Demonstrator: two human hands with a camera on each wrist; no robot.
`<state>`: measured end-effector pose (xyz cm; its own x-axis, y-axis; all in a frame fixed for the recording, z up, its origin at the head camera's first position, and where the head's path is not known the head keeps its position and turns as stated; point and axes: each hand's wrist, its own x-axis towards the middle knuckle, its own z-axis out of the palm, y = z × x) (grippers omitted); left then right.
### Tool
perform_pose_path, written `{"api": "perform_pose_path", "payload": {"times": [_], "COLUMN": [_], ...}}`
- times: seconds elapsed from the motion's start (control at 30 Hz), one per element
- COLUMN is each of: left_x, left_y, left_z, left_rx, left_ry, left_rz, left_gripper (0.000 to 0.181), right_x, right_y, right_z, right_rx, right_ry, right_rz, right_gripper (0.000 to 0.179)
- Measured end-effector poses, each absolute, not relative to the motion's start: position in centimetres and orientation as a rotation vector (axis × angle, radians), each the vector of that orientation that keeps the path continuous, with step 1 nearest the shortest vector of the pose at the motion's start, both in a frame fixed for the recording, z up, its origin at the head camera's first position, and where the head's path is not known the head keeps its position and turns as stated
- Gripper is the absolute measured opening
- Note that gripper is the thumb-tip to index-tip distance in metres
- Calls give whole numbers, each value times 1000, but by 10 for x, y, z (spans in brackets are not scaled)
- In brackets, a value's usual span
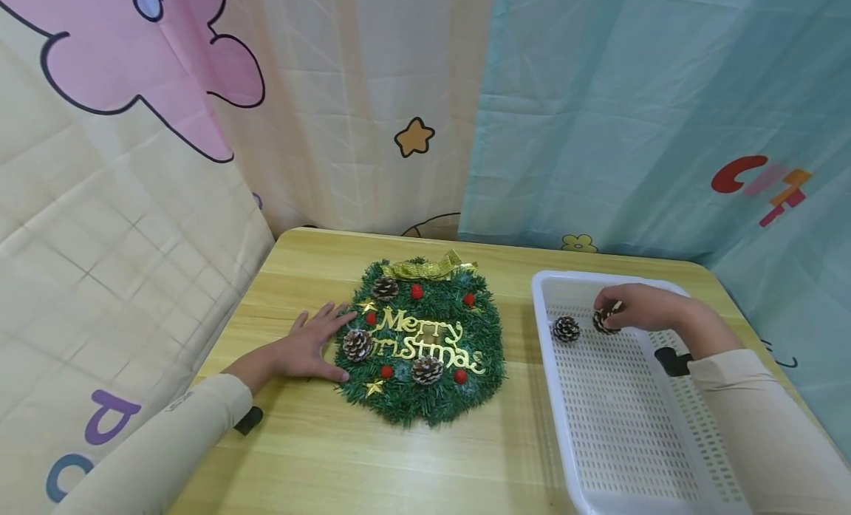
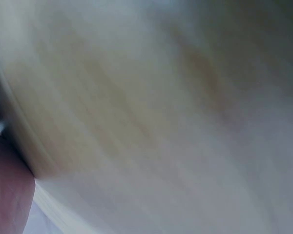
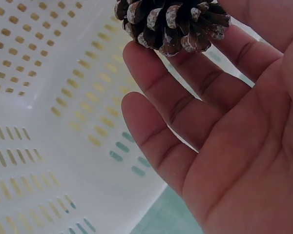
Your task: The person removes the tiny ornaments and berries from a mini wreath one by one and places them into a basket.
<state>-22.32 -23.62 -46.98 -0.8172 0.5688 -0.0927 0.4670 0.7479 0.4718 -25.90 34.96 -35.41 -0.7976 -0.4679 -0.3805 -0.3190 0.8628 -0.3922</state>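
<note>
A green wreath point(image 1: 425, 400) with gold "Merry Christmas" lettering, red berries, gold stars and several pine cones lies flat on the table. My left hand point(image 1: 312, 346) rests at its left edge with fingers spread; the left wrist view is mostly blurred, with only a bit of skin at its edge. Over the back of the white basket, my right hand point(image 1: 641, 307) holds a white-tipped pine cone point(image 3: 171, 22) with its fingers. Another pine cone point(image 1: 566, 329) lies in the basket, to the left of that hand.
The white perforated plastic basket point(image 1: 555, 411) stands on the right side of the wooden table point(image 1: 372, 463). Patterned curtains point(image 1: 372, 79) hang behind the table and at both sides. A gold ribbon bow point(image 1: 428, 267) tops the wreath.
</note>
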Motion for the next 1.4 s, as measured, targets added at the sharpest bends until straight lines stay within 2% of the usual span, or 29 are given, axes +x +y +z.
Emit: {"api": "perform_pose_path", "payload": {"times": [0.53, 1.03, 1.4], "left_x": [-224, -225, -224], "left_y": [-237, -238, -238], "left_z": [-472, -473, -471], "left_rx": [829, 832, 831], "left_ry": [2717, 2717, 2709], "left_rz": [636, 642, 636], "left_gripper": [113, 112, 111], "right_x": [-263, -263, -261], "right_y": [351, 348, 346], "right_z": [-384, -388, -379], "right_rx": [-562, -564, -576], "right_ry": [2561, 2568, 2584], "right_rz": [-383, -342, -354], "right_gripper": [18, 21, 29]}}
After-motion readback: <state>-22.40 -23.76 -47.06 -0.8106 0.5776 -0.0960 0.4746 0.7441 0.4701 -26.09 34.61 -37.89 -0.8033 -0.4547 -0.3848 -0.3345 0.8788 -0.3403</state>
